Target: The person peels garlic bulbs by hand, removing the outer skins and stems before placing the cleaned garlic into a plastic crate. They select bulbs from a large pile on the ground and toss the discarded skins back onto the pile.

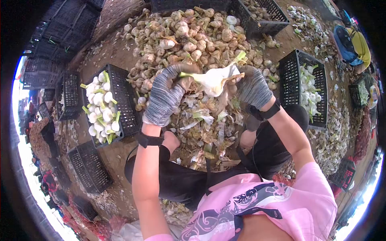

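Live: L hand [164, 96], in a grey striped knitted glove w/ brownish fingertips, pinched narrow at the greenish stalk end of a white, rounded garlic bulb [213, 84]. R hand [254, 89], gloved alike, fingers drawn in on the opp. side, at thin, papery white skin [232, 72] flaring loose near a green tip. Exact R fingertip contact: can't tell, partly hidden. Bulb up in mid-air btwn both hands, off the brown earthen ground, over the near edge of a big heap of soil-tinged, brownish unpeeled garlic [201, 36].

Right below: scattered dry, cream-coloured husks [209, 138], just off that near edge. Out to the L: black plastic mesh crate [127, 104], stacked w/ clean white bulbs w/ short green stalks [105, 106], a few stalk ends poking past the outer edge. Out to the R: second black mesh crate [287, 80], similar bulbs inside its rim.

For a good job, prob.: L pinch firm but not crushing, stalk unbent. R pull slow & steady, lengthwise rather than across, to avoid ragged tears. Small turn of the bulb btwn pulls, fingertips light on the smooth white side.
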The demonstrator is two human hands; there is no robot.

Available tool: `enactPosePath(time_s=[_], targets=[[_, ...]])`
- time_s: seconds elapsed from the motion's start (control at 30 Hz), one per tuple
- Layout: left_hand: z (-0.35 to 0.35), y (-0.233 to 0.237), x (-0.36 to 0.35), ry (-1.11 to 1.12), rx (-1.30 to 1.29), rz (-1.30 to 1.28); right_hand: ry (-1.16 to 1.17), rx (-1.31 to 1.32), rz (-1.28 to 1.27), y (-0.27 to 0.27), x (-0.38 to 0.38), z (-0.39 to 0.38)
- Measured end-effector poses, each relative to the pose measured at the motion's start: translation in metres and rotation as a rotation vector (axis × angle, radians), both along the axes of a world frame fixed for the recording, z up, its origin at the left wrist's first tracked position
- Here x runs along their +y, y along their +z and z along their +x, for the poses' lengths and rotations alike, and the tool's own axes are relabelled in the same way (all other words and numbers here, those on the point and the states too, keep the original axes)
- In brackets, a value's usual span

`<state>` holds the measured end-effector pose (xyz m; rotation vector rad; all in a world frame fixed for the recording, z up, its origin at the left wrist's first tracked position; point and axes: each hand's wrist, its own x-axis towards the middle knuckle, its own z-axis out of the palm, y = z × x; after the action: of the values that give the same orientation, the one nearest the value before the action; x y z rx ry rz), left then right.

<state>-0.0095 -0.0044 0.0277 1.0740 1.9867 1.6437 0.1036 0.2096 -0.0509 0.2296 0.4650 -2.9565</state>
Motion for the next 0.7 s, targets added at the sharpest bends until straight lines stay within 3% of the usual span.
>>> enactPosePath(time_s=[0.07, 0.1, 0.17, 0.2, 0.23, 0.3, 0.37, 0.43, 0.47, 0.57, 0.63, 0.7], targets=[[0.006, -0.009, 0.003, 0.183, -0.336, 0.086, -0.016, 0.002, -0.066, -0.001, -0.003, 0.001], [0.008, -0.018, 0.006, 0.182, -0.333, 0.087, -0.017, 0.005, -0.065, -0.001, -0.005, 0.001], [0.013, -0.038, 0.011, 0.231, -0.946, 0.287, -0.182, 0.074, 0.174, 0.000, -0.013, 0.003], [0.015, -0.048, 0.011, 0.233, -0.943, 0.289, -0.268, 0.150, 0.653, 0.003, -0.018, 0.010], [0.016, -0.055, 0.011, 0.239, -1.112, 0.325, -0.266, 0.153, 0.651, 0.001, -0.018, 0.015], [0.018, -0.070, 0.011, 0.248, -1.452, 0.394, -0.291, 0.255, 1.340, -0.005, -0.015, 0.025], [0.020, -0.063, 0.011, 0.302, -1.469, 0.362, -0.201, 0.286, 1.358, -0.004, -0.017, 0.021], [0.018, -0.064, 0.011, 0.155, -1.363, 0.373, -0.103, -0.034, 0.156, 0.004, -0.023, 0.017], [0.019, -0.061, 0.011, 0.156, -1.364, 0.373, -0.045, -0.149, -0.041, 0.022, -0.023, 0.012], [0.019, -0.048, 0.013, 0.073, -1.269, 0.469, -0.017, -0.070, -0.021, 0.022, -0.018, 0.022], [0.013, -0.040, 0.011, 0.104, -1.423, 0.531, 0.038, 0.053, 0.222, 0.006, -0.013, 0.027], [0.008, -0.051, 0.003, 0.145, -1.451, 0.584, 0.606, 0.140, 0.732, -0.009, -0.002, 0.019]])
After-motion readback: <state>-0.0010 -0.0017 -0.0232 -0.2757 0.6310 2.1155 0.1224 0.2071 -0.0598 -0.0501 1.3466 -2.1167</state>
